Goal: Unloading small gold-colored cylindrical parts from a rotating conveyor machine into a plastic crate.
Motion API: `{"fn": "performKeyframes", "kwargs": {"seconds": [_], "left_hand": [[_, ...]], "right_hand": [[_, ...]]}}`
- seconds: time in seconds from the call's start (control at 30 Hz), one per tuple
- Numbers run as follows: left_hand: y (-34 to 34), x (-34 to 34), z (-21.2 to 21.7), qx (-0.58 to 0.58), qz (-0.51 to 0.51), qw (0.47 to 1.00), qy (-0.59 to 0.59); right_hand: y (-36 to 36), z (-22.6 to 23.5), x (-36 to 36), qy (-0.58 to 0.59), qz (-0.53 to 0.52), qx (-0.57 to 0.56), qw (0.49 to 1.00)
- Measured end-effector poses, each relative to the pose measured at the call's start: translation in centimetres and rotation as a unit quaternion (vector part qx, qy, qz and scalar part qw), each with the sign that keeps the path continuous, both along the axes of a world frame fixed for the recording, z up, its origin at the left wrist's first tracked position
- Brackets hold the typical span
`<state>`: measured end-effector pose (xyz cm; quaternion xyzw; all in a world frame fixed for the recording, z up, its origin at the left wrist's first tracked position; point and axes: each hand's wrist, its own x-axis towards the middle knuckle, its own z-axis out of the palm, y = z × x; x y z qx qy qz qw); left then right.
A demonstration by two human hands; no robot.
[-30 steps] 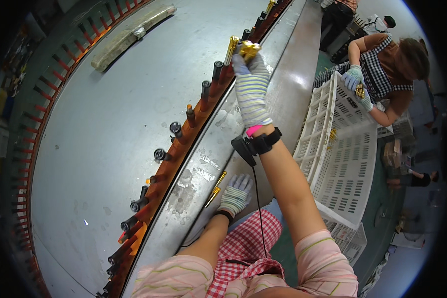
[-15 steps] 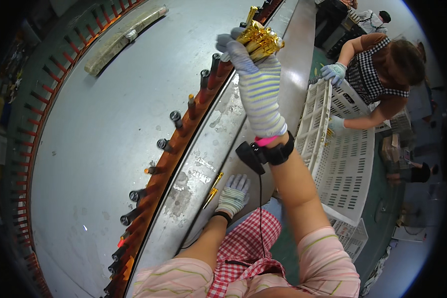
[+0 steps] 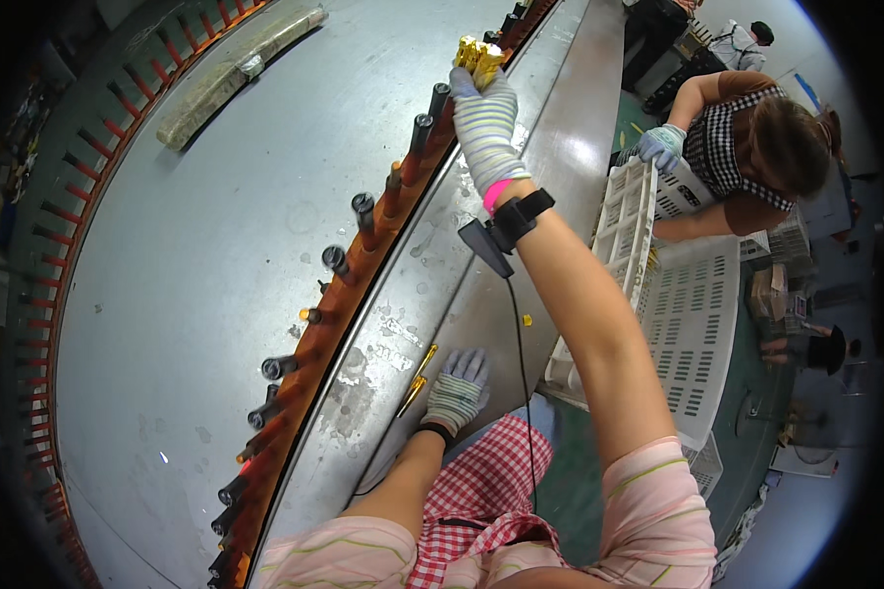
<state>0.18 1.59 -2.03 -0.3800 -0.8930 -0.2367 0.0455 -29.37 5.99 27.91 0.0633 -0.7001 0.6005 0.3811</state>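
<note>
My right hand (image 3: pixel 487 110), in a striped glove, is stretched far forward over the row of upright holders. Its fingers are closed around a bundle of shiny gold tubes (image 3: pixel 478 59). My left hand (image 3: pixel 459 386), also gloved, lies flat with fingers extended on the metal ledge (image 3: pixel 491 304) near my body. Just left of it, apart from the fingers, two thin gold tubes (image 3: pixel 418 381) lie on the ledge. The black-topped holders (image 3: pixel 363 209) stand along a brown curved track; a few have gold or orange tips.
A small gold piece (image 3: pixel 526 320) sits on the ledge. Left of the track, a grey table (image 3: pixel 196 324) bears a long tape-wrapped bar (image 3: pixel 236 80). At right, a co-worker (image 3: pixel 737 137) handles white plastic crates (image 3: pixel 692 334). A black cable hangs from my right wrist device (image 3: pixel 509 229).
My right hand has moved left and slightly farther away with the gold bundle. The holders have shifted farther along the track. The small gold piece now shows. My left hand stays nearly still.
</note>
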Motion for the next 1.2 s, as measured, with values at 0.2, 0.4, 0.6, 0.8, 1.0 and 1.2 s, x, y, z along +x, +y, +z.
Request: {"fn": "performKeyframes", "kwargs": {"seconds": [0.2,0.4,0.6,0.8,1.0,1.2], "left_hand": [[-0.3,0.5,-0.5,0.02,0.013,1.0,0.015],[0.7,1.0,-0.3,0.007,-0.001,1.0,-0.004],[0.5,-0.6,0.7,-0.033,0.014,0.999,0.0],[1.7,-0.2,1.7,-0.03,0.0,0.999,0.011],[1.8,0.2,2.3,-0.075,-0.006,0.997,0.013],[1.2,0.0,1.5,-0.112,0.004,0.994,-0.011]], "right_hand": [[-2.2,-0.7,2.8,-0.061,0.078,0.013,0.995],[-0.3,7.2,9.7,0.153,0.19,0.016,0.97],[12.7,7.0,19.8,-0.137,0.149,0.153,0.967],[32.4,0.9,27.0,-0.382,0.088,0.247,0.886],[44.6,-18.7,30.8,-0.639,0.098,0.475,0.597],[44.5,-29.7,33.4,-0.716,0.156,0.506,0.455]]}}
